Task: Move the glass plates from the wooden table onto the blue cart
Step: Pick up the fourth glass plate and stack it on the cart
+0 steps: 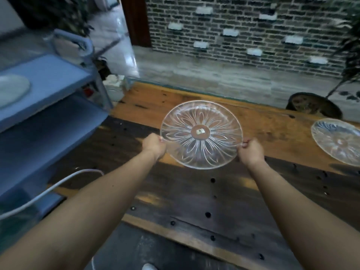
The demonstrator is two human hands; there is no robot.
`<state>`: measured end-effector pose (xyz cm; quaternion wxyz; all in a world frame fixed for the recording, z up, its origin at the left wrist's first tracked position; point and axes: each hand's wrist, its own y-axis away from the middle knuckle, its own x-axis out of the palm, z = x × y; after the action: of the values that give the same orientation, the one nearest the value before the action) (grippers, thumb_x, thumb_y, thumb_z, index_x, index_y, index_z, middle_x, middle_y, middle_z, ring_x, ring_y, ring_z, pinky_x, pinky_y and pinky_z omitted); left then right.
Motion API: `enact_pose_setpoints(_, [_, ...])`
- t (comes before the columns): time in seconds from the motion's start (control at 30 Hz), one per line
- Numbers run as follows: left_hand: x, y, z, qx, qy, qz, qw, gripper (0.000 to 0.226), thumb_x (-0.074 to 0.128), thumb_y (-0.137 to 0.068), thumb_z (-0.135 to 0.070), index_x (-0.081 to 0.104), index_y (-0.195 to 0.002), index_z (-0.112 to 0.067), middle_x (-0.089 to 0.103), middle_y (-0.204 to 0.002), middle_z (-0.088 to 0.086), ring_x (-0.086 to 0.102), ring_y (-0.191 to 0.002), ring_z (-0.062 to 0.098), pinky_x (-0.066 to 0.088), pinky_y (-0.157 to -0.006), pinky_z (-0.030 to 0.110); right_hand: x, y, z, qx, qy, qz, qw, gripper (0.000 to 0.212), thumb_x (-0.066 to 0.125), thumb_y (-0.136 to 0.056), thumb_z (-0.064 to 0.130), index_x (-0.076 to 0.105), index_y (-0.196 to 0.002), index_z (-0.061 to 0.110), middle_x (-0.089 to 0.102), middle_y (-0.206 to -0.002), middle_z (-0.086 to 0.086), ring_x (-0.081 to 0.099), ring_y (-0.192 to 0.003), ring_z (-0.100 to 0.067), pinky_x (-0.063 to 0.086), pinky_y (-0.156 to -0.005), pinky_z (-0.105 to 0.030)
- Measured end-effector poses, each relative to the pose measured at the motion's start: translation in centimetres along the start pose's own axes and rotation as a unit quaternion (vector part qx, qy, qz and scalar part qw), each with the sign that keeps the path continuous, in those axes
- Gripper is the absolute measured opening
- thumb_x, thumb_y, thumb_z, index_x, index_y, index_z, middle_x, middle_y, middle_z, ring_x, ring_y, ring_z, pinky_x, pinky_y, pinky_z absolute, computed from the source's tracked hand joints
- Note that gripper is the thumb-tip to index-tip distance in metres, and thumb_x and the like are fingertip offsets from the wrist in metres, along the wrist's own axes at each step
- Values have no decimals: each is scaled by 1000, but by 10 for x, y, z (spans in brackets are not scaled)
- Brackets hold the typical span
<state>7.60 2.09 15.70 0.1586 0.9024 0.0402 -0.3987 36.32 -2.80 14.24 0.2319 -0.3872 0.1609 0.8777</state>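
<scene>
A clear glass plate [201,134] with a cut petal pattern and a small sticker at its centre is held above the wooden table [175,191]. My left hand [153,146] grips its left rim and my right hand [251,152] grips its right rim. A second glass plate [337,141] lies on the table at the right edge of view. The blue cart [48,78] stands at the left, and a pale plate [11,90] rests on its top shelf.
A dark plant pot [313,105] sits at the table's far right corner. A white cable [48,190] runs past the cart's lower shelves. A brick wall stands behind the table. The cart's handle [78,40] rises at its far end.
</scene>
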Motion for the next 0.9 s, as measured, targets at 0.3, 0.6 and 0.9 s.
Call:
enact_pose_setpoints(0.3, [-161,-48,140,-75,38,-88,993,27,53,-94,-20,73,-105,-4,71,-115,17,64,-112,35,52,-97,38,137,50,176,-83,-11,42,996,24,52,-89,6,64,-107,-4,67,-114,-27,60,-108,-43,47,-90,-39])
enact_pose_setpoints(0.6, [-276,-60,257,-153,44,-163,974,32,42,-96,-11,69,-100,4,70,-110,24,62,-108,41,52,-94,43,260,95,319,-181,-19,132,974,27,49,-88,9,63,-108,-1,67,-111,-22,61,-105,-40,50,-91,-40])
enact_pose_setpoints(0.9, [-355,-95,345,-209,67,-215,952,27,48,-91,-10,72,-87,3,73,-96,20,66,-96,38,56,-86,40,367,126,428,-274,-30,177,945,18,46,-89,3,62,-81,0,67,-99,-30,60,-98,-46,48,-81,-39])
